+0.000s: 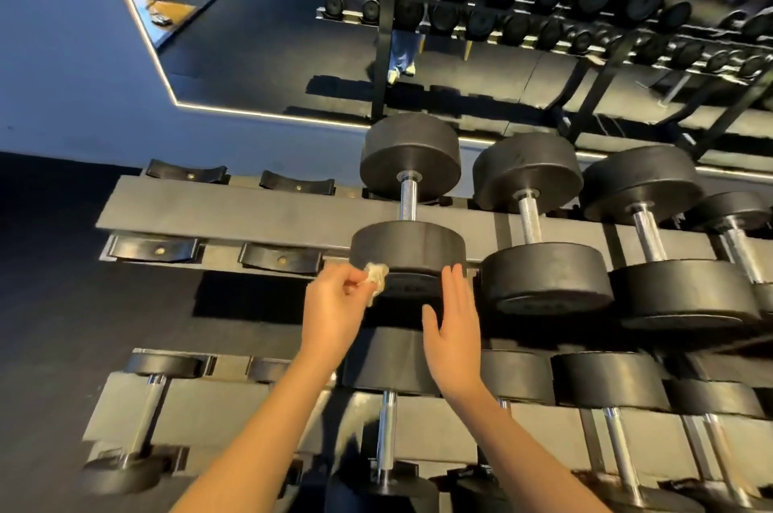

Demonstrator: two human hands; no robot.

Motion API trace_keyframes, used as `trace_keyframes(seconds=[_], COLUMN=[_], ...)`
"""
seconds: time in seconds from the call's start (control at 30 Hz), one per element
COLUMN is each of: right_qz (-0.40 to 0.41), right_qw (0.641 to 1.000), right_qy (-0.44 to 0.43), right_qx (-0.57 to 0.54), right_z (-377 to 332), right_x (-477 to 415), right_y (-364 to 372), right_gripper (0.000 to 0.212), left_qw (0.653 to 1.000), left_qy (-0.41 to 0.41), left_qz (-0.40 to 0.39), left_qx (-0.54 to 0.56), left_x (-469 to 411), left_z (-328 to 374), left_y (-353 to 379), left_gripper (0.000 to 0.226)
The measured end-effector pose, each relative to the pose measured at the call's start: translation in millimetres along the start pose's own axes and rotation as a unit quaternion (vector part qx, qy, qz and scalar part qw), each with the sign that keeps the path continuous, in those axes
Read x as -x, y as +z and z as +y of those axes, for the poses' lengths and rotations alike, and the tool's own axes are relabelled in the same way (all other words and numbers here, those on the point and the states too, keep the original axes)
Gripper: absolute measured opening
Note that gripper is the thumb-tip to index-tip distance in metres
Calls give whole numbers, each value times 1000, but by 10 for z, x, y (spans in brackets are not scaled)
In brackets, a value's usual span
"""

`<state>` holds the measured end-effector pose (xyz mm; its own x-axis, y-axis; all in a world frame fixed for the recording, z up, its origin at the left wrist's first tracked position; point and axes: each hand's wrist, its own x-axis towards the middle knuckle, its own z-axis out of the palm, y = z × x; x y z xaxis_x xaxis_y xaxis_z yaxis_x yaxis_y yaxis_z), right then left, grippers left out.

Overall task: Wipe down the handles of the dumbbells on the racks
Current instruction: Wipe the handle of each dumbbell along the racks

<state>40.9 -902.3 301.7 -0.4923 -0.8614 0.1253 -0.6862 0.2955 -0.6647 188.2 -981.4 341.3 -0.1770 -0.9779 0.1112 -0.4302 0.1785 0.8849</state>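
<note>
A two-tier black rack carries black dumbbells with chrome handles. The leftmost dumbbell on the upper tier shows its knurled handle between two round heads. My left hand pinches a small crumpled white cloth against the near head's lower left edge. Just right of that head, my right hand is flat with fingers straight and holds nothing. Further dumbbells line the upper tier to the right, and others fill the lower tier under my forearms.
Two pairs of bare black saddles sit on the upper tier at left. A mirror behind the rack reflects the dumbbell rows, a person's legs and a barbell plate. Dark rubber floor lies to the left.
</note>
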Motion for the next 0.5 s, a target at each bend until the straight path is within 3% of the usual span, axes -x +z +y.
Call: trace_keyframes(seconds=[0.2, 0.33, 0.5], right_qz=[-104, -129, -155], right_qw=[991, 983, 973], right_qy=[82, 121, 167], right_qx=[-36, -39, -27], right_z=[415, 711, 963], right_x=[702, 1207, 1562], right_y=[192, 385, 613], right_gripper=[45, 41, 38], left_qw=[993, 976, 970], left_qy=[-86, -175, -190], left_qz=[-66, -109, -132], left_qx=[-48, -67, -76], left_x=[876, 1267, 1550], left_z=[-564, -921, -1288], left_y=[247, 465, 755], left_gripper=[31, 16, 13])
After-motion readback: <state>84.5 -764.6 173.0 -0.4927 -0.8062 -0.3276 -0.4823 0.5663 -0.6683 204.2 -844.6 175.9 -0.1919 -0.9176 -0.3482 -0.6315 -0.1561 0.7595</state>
